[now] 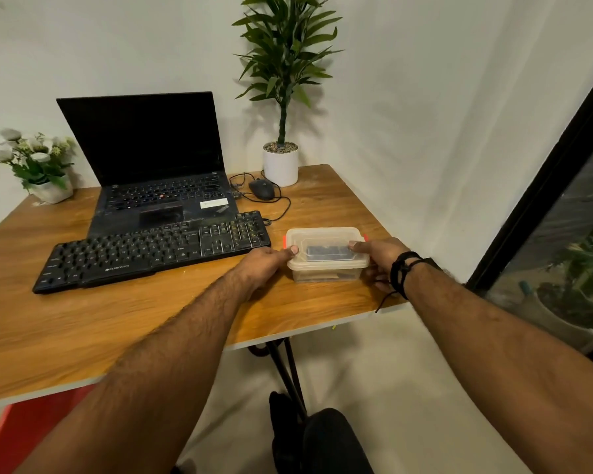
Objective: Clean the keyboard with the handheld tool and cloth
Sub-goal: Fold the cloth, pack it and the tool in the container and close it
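Both hands grasp clear lidded plastic box (326,254) near table's (83,319) right edge: left hand (267,265), right hand (379,260), thumbs on lid, likely to open it. Dark tool inside. Black keyboard (151,251) mid-table, untouched.

Both hands grip a lidded clear box (326,254) on the bench (83,323). The left hand (266,265) and right hand (379,260) flank it beside the keyboard (151,249).
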